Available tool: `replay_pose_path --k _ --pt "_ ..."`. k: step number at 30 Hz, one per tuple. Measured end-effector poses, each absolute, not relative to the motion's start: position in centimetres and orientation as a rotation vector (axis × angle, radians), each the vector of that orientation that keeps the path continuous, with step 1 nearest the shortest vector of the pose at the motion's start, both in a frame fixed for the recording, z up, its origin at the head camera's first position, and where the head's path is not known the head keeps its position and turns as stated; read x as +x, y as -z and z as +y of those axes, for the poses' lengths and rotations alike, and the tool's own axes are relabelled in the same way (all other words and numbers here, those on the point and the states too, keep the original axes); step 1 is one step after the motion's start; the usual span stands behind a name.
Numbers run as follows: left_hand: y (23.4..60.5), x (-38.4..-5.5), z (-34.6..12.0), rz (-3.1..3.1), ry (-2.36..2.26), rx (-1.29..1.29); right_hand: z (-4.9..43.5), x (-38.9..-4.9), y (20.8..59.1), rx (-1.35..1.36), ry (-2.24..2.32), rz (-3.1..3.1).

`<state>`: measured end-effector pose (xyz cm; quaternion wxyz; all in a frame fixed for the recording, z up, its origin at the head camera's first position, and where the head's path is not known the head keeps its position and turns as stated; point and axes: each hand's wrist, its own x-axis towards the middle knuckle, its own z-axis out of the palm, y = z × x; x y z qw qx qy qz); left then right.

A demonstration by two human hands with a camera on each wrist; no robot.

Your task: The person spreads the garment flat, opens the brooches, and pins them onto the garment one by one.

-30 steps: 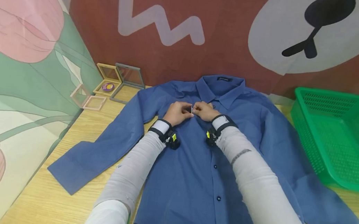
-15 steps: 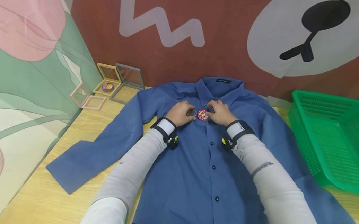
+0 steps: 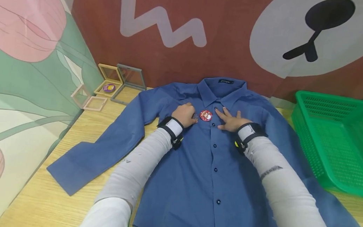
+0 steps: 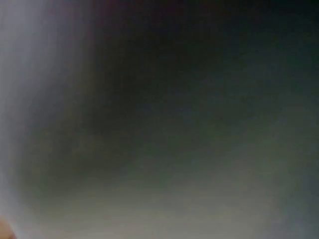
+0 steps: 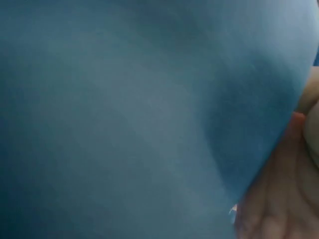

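Observation:
A blue button-up shirt (image 3: 184,170) lies spread face up on the wooden table. On its chest, left of the button row, sits a round red pin badge (image 3: 206,115) with a cartoon picture. Left of the badge, my left hand (image 3: 184,114) has curled fingers around a small round grey disc (image 3: 195,117), mostly hidden by the hand. My right hand (image 3: 232,122) rests on the shirt right of the badge, its fingers spread over the button placket. The right wrist view shows blue cloth (image 5: 124,124) and some fingers (image 5: 279,209). The left wrist view is a dark blur.
A green plastic basket (image 3: 320,162) stands at the right. Several small open frame boxes stand at the back left: a yellow one (image 3: 99,88) with a purple badge (image 3: 108,88) in it, a grey one (image 3: 142,88) and a pink one (image 3: 94,109). A brown wall rises behind.
My right hand has let go of the red badge, moved right and spread its fingers on the shirt. The badge has come into full view. My left hand has closed further over the grey disc.

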<state>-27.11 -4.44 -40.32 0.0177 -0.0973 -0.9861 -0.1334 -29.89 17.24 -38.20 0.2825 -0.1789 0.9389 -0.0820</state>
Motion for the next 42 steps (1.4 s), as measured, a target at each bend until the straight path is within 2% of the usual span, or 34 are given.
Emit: replay_pose_path --k 8,16,27,34,42 --pt "40.6 -27.1 -3.8 -3.068 0.453 -0.217 17.4 -31.1 38.3 -0.434 0.091 2.478" --pt "40.2 -27.1 -4.0 -3.063 0.418 -0.182 17.1 -30.2 37.9 -0.424 0.16 2.5" --pt "38.8 -26.6 -4.5 -3.195 0.403 -0.32 17.9 -29.2 38.6 -0.396 0.261 2.651" --pt "37.4 -24.6 -5.6 -3.26 0.48 -0.454 18.3 -25.2 37.0 -0.489 0.295 2.757" --pt "36.3 -20.1 -7.0 -3.455 0.372 -0.626 18.4 -18.8 36.9 -0.532 0.244 2.625"
